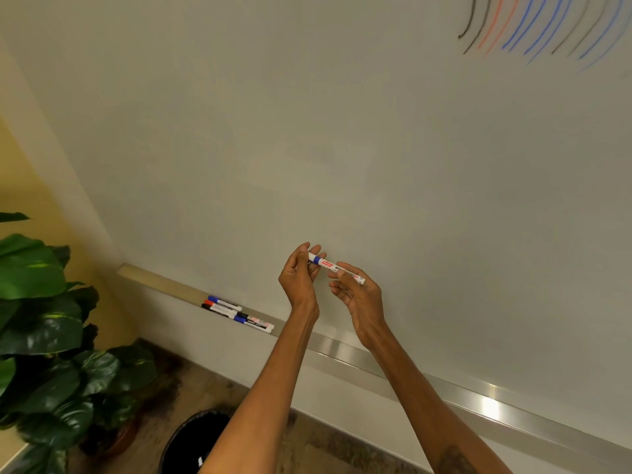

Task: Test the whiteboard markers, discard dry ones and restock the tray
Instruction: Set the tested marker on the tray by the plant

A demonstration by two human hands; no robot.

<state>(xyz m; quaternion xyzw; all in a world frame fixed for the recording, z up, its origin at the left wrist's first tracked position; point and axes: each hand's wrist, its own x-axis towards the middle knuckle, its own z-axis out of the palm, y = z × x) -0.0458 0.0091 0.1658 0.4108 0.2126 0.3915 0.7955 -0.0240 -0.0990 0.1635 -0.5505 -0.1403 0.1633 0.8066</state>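
Observation:
I hold one white marker with a blue band [330, 265] in front of the whiteboard [307, 131], lying roughly level between both hands. My left hand [299, 275] pinches its left end, which its fingers hide. My right hand [359, 292] grips the barrel near the right end. Several markers [237, 313] with blue, red and black caps lie in the metal tray [393, 366] under the board, to the left of my arms. Black, red and blue test strokes [540, 25] mark the board's upper right.
A black waste bin [195, 443] stands on the floor below my left forearm. A large leafy potted plant [44, 323] fills the left side beside a yellow wall. The tray runs on to the right along the board's lower edge.

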